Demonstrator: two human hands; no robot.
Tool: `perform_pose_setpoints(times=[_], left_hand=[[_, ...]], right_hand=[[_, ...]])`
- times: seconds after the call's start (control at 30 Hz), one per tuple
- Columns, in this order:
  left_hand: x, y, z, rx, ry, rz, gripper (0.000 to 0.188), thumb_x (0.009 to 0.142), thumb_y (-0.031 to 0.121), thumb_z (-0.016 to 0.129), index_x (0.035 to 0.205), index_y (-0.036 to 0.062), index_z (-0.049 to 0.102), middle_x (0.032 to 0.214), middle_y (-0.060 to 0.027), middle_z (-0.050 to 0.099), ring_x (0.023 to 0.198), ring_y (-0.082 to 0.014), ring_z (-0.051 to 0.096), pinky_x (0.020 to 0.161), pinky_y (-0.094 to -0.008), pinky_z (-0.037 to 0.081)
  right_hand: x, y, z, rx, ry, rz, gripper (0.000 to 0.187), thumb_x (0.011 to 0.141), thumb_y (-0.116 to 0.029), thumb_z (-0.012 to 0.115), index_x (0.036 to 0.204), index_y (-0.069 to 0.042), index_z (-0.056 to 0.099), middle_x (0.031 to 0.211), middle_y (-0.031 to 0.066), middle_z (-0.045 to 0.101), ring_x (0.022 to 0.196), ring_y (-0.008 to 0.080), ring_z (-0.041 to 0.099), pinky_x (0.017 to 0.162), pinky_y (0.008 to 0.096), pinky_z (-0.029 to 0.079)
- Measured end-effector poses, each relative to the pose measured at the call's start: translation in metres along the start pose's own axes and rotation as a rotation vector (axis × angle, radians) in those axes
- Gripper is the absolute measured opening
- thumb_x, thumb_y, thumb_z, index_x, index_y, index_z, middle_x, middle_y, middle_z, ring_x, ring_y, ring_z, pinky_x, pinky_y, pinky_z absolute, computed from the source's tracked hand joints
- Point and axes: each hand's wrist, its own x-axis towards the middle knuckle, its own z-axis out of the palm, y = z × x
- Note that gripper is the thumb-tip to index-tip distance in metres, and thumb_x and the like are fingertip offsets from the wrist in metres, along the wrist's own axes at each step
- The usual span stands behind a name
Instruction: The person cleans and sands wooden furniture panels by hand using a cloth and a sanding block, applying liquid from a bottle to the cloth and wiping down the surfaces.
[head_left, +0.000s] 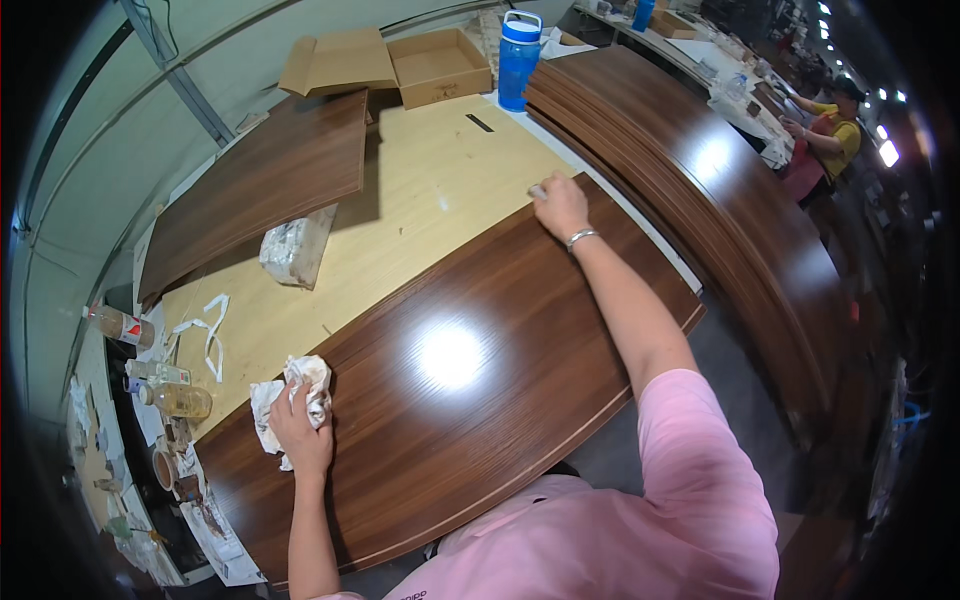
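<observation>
A dark brown wood-grain panel lies flat before me, its glossy face reflecting a bright light. My left hand presses a crumpled white cloth onto the panel's left part, fingers closed over it. At the far right edge, my right hand is closed, with a bracelet at its wrist. A small pale piece shows at its fingertips, too small to name. Beneath the panel is a pale yellow work surface.
Another brown panel rests raised on a wrapped block at the back left. Stacked panels stand right, beside a blue bottle. Behind is an open cardboard box. Bottles line the left edge. A person works far right.
</observation>
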Motion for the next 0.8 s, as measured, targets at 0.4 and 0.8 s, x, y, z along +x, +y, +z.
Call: perform_pose_setpoints(times=[0.4,0.8], left_hand=[[0.0,0.009,0.016,0.166,-0.095,-0.018,0.05,0.08,0.015,0.066,0.129,0.0095,0.058,0.135,-0.0155,0.055,0.129,-0.0345,0.048,0.112,-0.0557,0.026],[0.242,0.332,0.201,-0.375,-0.224,0.468,0.052,0.076,0.01,0.066,0.127,0.0046,0.057,0.127,-0.0176,0.06,0.118,-0.0341,0.057,0.107,-0.0472,0.041]], right_hand=[[0.045,0.118,-0.014,0.226,0.262,0.235,0.021,0.083,-0.019,0.07,0.094,0.0,0.071,0.099,0.0178,0.062,0.093,0.0366,0.064,0.08,0.0433,0.051],[0.041,0.11,-0.019,0.474,0.407,0.327,0.023,0.085,-0.021,0.073,0.091,0.002,0.072,0.081,0.0107,0.056,0.076,0.0265,0.055,0.072,0.0395,0.045]])
